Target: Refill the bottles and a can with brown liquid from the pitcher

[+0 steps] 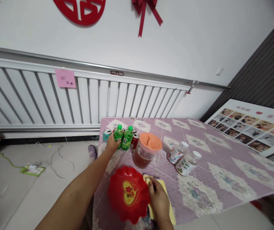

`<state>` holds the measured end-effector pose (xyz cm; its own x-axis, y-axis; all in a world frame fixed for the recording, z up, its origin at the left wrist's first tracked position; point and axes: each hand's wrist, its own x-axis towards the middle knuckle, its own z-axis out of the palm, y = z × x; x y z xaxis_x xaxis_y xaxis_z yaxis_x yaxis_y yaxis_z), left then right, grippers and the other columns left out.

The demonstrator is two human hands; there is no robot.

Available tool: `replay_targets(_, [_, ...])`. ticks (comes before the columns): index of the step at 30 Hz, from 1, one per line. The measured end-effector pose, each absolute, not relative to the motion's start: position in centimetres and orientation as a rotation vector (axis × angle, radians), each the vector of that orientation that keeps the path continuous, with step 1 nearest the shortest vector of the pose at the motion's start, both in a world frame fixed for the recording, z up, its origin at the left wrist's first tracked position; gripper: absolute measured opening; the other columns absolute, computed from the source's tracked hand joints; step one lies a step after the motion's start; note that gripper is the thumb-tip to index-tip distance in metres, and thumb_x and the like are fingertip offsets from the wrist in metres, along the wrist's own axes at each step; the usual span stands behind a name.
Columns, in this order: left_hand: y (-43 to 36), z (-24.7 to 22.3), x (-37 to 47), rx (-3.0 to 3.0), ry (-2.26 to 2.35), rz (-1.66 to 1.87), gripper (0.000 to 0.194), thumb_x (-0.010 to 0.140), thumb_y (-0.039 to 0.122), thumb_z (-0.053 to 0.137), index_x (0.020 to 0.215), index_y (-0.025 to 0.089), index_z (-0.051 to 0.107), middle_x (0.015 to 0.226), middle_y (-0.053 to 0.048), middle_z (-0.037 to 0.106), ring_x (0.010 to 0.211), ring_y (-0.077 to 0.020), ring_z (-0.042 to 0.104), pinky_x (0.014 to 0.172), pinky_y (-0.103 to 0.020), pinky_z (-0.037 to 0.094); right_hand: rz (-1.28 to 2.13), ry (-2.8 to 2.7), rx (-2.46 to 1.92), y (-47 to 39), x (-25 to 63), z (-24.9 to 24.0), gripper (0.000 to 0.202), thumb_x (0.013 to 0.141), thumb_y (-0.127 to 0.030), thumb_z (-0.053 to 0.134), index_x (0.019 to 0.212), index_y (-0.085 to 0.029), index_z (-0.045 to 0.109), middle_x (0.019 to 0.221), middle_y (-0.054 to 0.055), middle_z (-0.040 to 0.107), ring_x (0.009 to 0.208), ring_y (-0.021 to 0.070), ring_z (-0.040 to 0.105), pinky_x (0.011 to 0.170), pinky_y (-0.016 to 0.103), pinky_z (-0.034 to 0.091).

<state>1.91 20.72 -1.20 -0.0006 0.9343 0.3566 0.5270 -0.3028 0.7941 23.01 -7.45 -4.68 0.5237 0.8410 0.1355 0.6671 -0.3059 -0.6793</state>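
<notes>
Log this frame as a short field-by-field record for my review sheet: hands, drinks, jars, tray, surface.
left hand: at the left green bottle; grip partly hidden
right hand: on the yellow cloth
drinks: second green bottle alongside, teal can, red can
pitcher: orange lid on, brown liquid inside
jars: two, white-lidded, right of pitcher
tray: red, scalloped, between the forearms
surface: purple patterned tablecloth

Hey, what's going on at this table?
Someone's left hand is at a green bottle, seemingly gripping it, with another green bottle beside it. Their right hand is on a yellow cloth, next to a red dish. A lidded jug stands beyond the dish, with two jars to its right.
</notes>
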Motion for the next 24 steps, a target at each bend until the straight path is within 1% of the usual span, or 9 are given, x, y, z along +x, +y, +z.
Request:
replay_targets(3, [20.8,-1.4,1.8,1.807,1.481,1.252,0.053,0.072,0.016,0.078,0.123,0.018,0.063,0.121,-0.013,0.073,0.119,-0.0332,0.068,0.103,-0.043,0.052,0.306,-1.216,-2.072,-7.5,23.0,-4.8,0.05,0.094,-0.052,0.043,0.113,-0.022,0.077,0.123,0.011,0.079,0.112,0.0294,0.075,0.096,0.039,0.056])
replay_targets(8, [20.8,-1.3,1.7,1.713,1.484,1.284,0.057,0.068,0.015,0.081,0.122,0.016,0.062,0.123,-0.015,0.071,0.121,-0.0332,0.067,0.106,-0.044,0.051,0.289,-1.204,-2.085,-7.5,23.0,-4.8,0.051,0.093,-0.053,0.042,0.114,-0.022,0.077,0.124,0.011,0.079,0.111,0.0303,0.075,0.095,0.04,0.057])
replay_targets(11, [20.6,-0.9,1.2,1.663,1.482,1.318,0.06,0.066,0.015,0.082,0.121,0.016,0.061,0.123,-0.014,0.07,0.124,-0.0329,0.065,0.109,-0.044,0.049,0.282,-1.215,-2.069,-7.5,23.0,-4.9,0.051,0.093,-0.052,0.042,0.114,-0.022,0.077,0.123,0.011,0.079,0.111,0.0292,0.075,0.096,0.039,0.057])
replay_targets(13, [20.2,-0.4,0.5,1.633,1.479,1.336,0.056,0.067,0.016,0.082,0.119,0.016,0.061,0.119,-0.013,0.07,0.122,-0.0323,0.065,0.109,-0.046,0.049,0.276,-1.22,-2.058,-7.4,23.0,-5.0,0.05,0.093,-0.051,0.042,0.113,-0.022,0.077,0.123,0.011,0.079,0.111,0.0285,0.075,0.096,0.038,0.056])
replay_targets(16, [18.8,0.4,-0.5,1.587,1.471,1.348,0.046,0.071,0.021,0.081,0.113,0.017,0.062,0.11,-0.01,0.07,0.114,-0.031,0.067,0.106,-0.047,0.051,0.266,-1.21,-2.057,-7.4,22.9,-5.1,0.05,0.092,-0.051,0.042,0.112,-0.021,0.077,0.122,0.012,0.079,0.11,0.0293,0.075,0.095,0.04,0.057])
replay_targets(18, [17.1,0.9,-1.0,1.57,1.443,1.343,0.045,0.072,0.026,0.082,0.112,0.018,0.062,0.108,-0.009,0.07,0.11,-0.03,0.068,0.102,-0.046,0.053,0.263,-1.204,-2.055,-7.5,22.9,-5.0,0.049,0.093,-0.05,0.043,0.112,-0.021,0.077,0.122,0.012,0.079,0.111,0.0289,0.075,0.096,0.04,0.057])
replay_targets(21, [13.5,1.6,-1.5,1.505,1.276,1.319,0.053,0.072,0.029,0.083,0.119,0.02,0.06,0.108,-0.006,0.072,0.103,-0.0269,0.071,0.093,-0.041,0.058,0.262,-1.201,-2.047,-7.5,22.7,-4.9,0.048,0.093,-0.048,0.043,0.114,-0.022,0.077,0.123,0.01,0.079,0.112,0.0269,0.074,0.098,0.038,0.056])
replay_targets(24, [9.5,1.9,-1.6,1.404,1.045,1.242,0.058,0.071,0.028,0.084,0.122,0.02,0.058,0.113,-0.007,0.073,0.103,-0.0255,0.072,0.091,-0.04,0.059,0.265,-1.192,-2.05,-7.6,22.5,-4.9,0.048,0.093,-0.049,0.043,0.113,-0.021,0.077,0.123,0.012,0.079,0.112,0.0274,0.074,0.097,0.038,0.055])
